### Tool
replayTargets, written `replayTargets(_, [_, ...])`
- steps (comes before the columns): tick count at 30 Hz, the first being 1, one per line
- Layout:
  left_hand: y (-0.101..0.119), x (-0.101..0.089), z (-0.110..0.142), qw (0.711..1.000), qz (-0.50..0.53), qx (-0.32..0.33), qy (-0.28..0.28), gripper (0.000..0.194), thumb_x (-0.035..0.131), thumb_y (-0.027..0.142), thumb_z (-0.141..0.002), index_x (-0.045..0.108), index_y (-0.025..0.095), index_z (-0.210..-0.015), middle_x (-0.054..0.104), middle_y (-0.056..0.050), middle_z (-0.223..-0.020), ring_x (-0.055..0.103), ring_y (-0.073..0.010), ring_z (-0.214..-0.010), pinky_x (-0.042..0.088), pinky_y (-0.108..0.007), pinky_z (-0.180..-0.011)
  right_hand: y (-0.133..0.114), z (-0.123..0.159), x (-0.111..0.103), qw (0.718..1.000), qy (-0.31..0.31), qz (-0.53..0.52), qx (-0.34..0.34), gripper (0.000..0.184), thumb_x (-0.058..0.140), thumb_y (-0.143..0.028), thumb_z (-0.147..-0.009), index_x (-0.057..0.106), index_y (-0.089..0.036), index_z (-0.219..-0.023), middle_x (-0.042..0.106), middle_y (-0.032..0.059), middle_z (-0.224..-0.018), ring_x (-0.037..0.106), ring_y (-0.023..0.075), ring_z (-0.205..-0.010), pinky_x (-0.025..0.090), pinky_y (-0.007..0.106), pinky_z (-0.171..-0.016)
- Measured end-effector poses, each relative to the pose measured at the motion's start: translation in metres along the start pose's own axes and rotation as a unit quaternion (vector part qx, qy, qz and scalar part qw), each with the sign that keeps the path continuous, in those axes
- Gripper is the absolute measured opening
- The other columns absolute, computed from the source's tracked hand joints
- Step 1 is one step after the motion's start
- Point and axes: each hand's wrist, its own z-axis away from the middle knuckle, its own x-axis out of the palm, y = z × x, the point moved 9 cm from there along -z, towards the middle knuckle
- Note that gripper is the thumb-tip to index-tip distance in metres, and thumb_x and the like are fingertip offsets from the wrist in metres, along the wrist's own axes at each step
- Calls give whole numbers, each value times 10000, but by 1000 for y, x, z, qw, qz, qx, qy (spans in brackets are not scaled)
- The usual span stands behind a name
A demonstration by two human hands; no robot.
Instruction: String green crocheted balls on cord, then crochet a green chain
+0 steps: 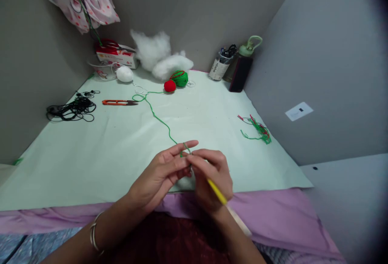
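Observation:
My right hand (214, 173) is closed around a crochet hook with a yellow handle (217, 191), its tip pointing toward my left hand. My left hand (165, 169) pinches a small piece of work, mostly hidden by the fingers, with green yarn (163, 123) running over its raised index finger. The two hands meet at the fingertips above the table's near edge. From there the yarn trails back across the pale sheet to the area of the green yarn ball (181, 79), which sits beside a small red ball (170, 86).
Orange thread snips (117, 102) and a tangle of black cord (74, 108) lie at left. White stuffing (154, 51), a white yarn ball (124, 74) and a box (118, 57) stand behind. At right are yarn scraps (262, 130), a phone (241, 74), a pen cup (218, 68) and a green bottle (246, 49).

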Motion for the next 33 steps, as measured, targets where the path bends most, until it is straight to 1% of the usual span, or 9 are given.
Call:
replayTargets(3, [5,-6,-1,1000,12,8,9,319,839,273,-818,810,205,-1129,645,-15,-855,576,-89,-743,512,-212,-753,9,-8,-13,986,66,-138,61,264,554,-119,-1001,757,-269,-1078,687,31,-905,648,158,-790,560,326,-699])
replayTargets(5, [10,-6,-1,999,-6,34,7,282,841,264,-819,814,216,-1095,653,-8,-846,603,-94,-777,511,-217,-796,16,-12,-9,965,61,-231,111,245,540,-146,-1020,758,-258,-1030,671,21,-871,615,137,-715,534,306,-647])
replayTargets(6, [11,-4,-1,999,-19,43,2,274,841,264,-820,812,221,-1089,673,-13,-868,623,-104,-812,512,-230,-833,16,-14,-6,957,49,-258,121,232,551,-159,-1019,762,-256,-1022,676,24,-887,621,139,-730,532,303,-644])
replayTargets(10, [13,-2,3,994,-79,76,8,314,846,281,-820,792,248,-1128,724,-35,-993,655,-146,-951,493,-283,-939,16,-14,3,956,27,-262,127,224,588,-158,-1007,782,-267,-1032,732,43,-1005,662,166,-895,548,309,-718])
replayTargets(14, [15,-7,4,989,-110,91,29,386,856,289,-807,773,261,-1184,710,-34,-1017,632,-158,-999,474,-296,-960,25,-10,5,943,35,-291,157,239,574,-156,-1018,780,-275,-1036,740,30,-1002,647,133,-775,545,308,-703])
replayTargets(18, [16,-9,4,987,-124,96,29,362,829,306,-837,770,263,-1192,695,-37,-1021,630,-165,-998,465,-303,-951,32,-9,6,924,34,-331,187,211,569,-204,-1033,774,-257,-1023,744,35,-1010,663,127,-771,553,299,-712])
replayTargets(22, [17,-9,4,984,-138,110,22,320,816,328,-855,782,260,-1165,670,-26,-964,630,-154,-937,473,-288,-899,31,-10,6,912,25,-363,190,220,535,-231,-1053,752,-245,-1021,753,35,-981,687,130,-774,567,292,-710])
replayTargets(25, [19,-9,6,982,-147,117,15,300,806,330,-867,785,271,-1160,655,-14,-931,636,-143,-906,484,-276,-881,28,-11,4,919,15,-353,174,230,515,-220,-1059,742,-240,-1034,755,39,-981,698,136,-791,575,301,-720])
replayTargets(33, [27,-7,8,970,-198,140,30,242,800,273,-856,801,293,-1097,631,16,-854,622,-100,-844,506,-206,-811,12,-12,-5,967,3,-235,95,248,498,-137,-1045,721,-241,-1075,745,34,-1024,691,148,-854,574,325,-754])
